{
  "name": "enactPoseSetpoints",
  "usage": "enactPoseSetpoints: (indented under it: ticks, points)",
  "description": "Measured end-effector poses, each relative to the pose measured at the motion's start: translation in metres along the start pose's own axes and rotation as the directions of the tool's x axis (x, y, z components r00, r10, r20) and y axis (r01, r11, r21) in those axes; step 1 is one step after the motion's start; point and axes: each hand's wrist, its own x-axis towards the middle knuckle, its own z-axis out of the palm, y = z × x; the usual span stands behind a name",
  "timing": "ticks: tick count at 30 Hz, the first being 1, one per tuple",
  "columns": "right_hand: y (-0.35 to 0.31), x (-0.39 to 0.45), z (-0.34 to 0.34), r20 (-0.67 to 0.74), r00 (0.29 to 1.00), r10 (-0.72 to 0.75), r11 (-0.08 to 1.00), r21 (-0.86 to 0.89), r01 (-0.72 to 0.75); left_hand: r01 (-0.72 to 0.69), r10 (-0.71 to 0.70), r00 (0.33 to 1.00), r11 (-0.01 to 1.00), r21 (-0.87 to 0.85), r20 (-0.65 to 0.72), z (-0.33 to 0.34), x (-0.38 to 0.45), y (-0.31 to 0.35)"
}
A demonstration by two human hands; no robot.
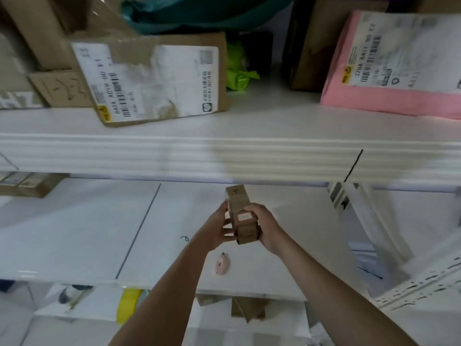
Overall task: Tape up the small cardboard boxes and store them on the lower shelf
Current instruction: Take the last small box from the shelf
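Storage is what remains, we judge: our left hand (216, 229) and right hand (265, 227) both grip the small box (241, 216) above the lower shelf (87, 233).

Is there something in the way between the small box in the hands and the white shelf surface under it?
Nothing visible blocks it. Both hands, left and right, hold the small cardboard box above bare shelf. Only a small pink object lies nearer the front edge.
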Motion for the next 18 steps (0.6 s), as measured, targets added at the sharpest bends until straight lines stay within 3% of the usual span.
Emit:
enactPoseSetpoints:
  ticks: [3, 6, 8, 12, 15, 18]
  points:
    - [0.016, -0.014, 0.020, 0.082, 0.996, 0.028, 0.977, 0.209, -0.044, 0.009, 0.003, 0.994, 0.994, -0.108, 0.107, -0.034, -0.008, -0.002]
    - [0.031, -0.026, 0.044, 0.170, 0.983, 0.063, 0.900, 0.416, -0.129, 0.005, 0.001, 0.993, 0.998, -0.055, 0.117, -0.071, -0.016, -0.004]
    - [0.041, -0.032, 0.066, 0.158, 0.985, 0.073, 0.882, 0.451, -0.138, 0.017, -0.017, 0.995, 1.000, -0.004, 0.103, -0.095, -0.023, -0.005]
    - [0.062, -0.041, 0.115, 0.004, 0.995, 0.102, 0.937, 0.336, -0.098, 0.046, -0.051, 0.989, 0.998, 0.039, 0.139, -0.140, -0.036, -0.010]
    - [0.070, -0.044, 0.136, -0.156, 0.982, 0.106, 0.992, 0.085, -0.094, 0.024, -0.033, 0.998, 0.989, 0.144, 0.062, -0.165, -0.040, -0.015]
    - [0.077, -0.049, 0.153, -0.163, 0.980, 0.112, 0.994, 0.020, -0.111, 0.021, -0.027, 0.999, 0.987, 0.160, 0.038, -0.183, -0.045, -0.024]
